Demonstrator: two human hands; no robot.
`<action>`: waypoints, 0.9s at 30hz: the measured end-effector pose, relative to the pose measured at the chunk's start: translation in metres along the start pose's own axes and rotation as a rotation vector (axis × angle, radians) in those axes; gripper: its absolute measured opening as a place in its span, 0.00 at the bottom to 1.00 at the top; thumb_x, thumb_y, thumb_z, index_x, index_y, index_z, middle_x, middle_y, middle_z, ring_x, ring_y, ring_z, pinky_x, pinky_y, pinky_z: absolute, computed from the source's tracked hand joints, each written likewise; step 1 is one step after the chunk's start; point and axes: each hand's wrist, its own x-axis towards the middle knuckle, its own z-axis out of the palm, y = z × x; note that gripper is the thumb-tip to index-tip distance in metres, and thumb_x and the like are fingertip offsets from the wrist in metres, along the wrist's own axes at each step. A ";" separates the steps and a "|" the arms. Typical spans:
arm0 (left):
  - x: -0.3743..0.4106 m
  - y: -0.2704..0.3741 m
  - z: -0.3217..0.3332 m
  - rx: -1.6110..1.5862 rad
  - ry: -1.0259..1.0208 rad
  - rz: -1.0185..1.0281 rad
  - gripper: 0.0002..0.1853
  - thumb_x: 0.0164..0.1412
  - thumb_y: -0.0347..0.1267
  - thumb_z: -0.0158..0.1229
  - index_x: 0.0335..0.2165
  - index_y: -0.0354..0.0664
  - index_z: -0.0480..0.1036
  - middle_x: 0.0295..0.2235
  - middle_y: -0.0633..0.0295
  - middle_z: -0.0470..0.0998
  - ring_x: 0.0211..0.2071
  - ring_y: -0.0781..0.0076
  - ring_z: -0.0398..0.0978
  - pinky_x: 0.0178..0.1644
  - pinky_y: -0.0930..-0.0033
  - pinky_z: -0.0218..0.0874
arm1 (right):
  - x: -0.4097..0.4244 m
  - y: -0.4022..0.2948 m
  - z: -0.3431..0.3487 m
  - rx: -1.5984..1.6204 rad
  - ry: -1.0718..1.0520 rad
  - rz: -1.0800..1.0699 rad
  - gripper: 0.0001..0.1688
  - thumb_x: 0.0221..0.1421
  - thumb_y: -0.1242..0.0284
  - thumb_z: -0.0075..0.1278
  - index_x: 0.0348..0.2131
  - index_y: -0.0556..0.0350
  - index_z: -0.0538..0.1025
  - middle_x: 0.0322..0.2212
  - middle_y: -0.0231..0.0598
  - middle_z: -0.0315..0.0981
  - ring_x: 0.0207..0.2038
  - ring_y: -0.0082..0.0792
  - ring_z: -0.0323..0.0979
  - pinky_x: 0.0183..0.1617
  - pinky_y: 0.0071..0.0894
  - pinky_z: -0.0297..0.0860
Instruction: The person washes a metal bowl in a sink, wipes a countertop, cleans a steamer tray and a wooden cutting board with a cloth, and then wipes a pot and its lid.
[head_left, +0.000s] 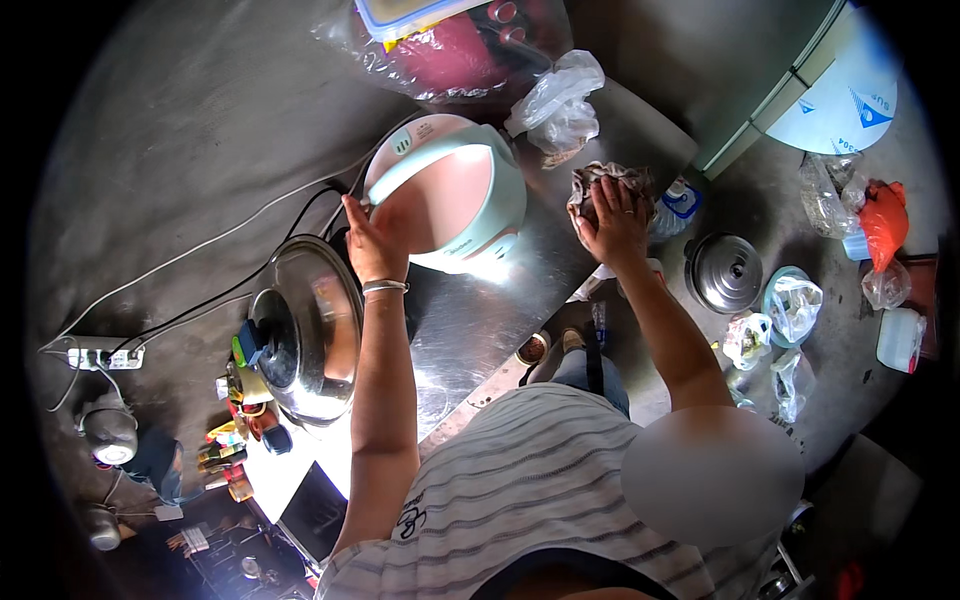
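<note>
A pale mint-and-pink Midea rice cooker (442, 199) stands on a metal worktop (491, 315), its carrying handle lying across the pink lid. My left hand (379, 244) is against the cooker's left side, by one end of the handle. Part of its fingers is hidden, so I cannot tell whether it grips. Towards the worktop's right end, my right hand (619, 217) presses on a crumpled, stained cloth (581, 196), with the cloth bunched under the palm and fingers.
A large pot with a domed metal lid (311, 337) stands left of my forearm. Cords run to a power strip (105, 354). Beyond the cooker lie a plastic bag (562, 97) and a wrapped bundle (457, 56). A round metal lid (724, 271) and several bags are on the floor.
</note>
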 end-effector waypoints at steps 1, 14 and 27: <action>0.002 -0.005 0.001 0.100 0.014 0.000 0.39 0.52 0.44 0.50 0.54 0.32 0.47 0.50 0.46 0.62 0.49 0.56 0.63 0.51 0.61 0.52 | -0.001 0.000 0.001 -0.007 0.005 -0.005 0.35 0.44 0.53 0.45 0.51 0.48 0.62 0.55 0.35 0.50 0.57 0.39 0.48 0.57 0.52 0.44; 0.032 0.023 -0.044 0.655 -0.016 0.237 0.17 0.48 0.44 0.50 0.33 0.49 0.73 0.37 0.61 0.72 0.38 0.67 0.71 0.58 0.57 0.40 | -0.001 -0.003 0.008 -0.056 0.107 -0.087 0.35 0.42 0.52 0.46 0.49 0.47 0.65 0.53 0.35 0.54 0.54 0.41 0.52 0.55 0.53 0.46; 0.090 0.179 -0.105 0.555 -0.147 0.627 0.16 0.54 0.35 0.47 0.41 0.44 0.71 0.44 0.60 0.71 0.47 0.67 0.67 0.49 0.57 0.54 | -0.003 0.000 0.025 -0.132 -0.105 -0.070 0.37 0.47 0.52 0.40 0.55 0.48 0.57 0.58 0.34 0.44 0.59 0.42 0.41 0.58 0.56 0.39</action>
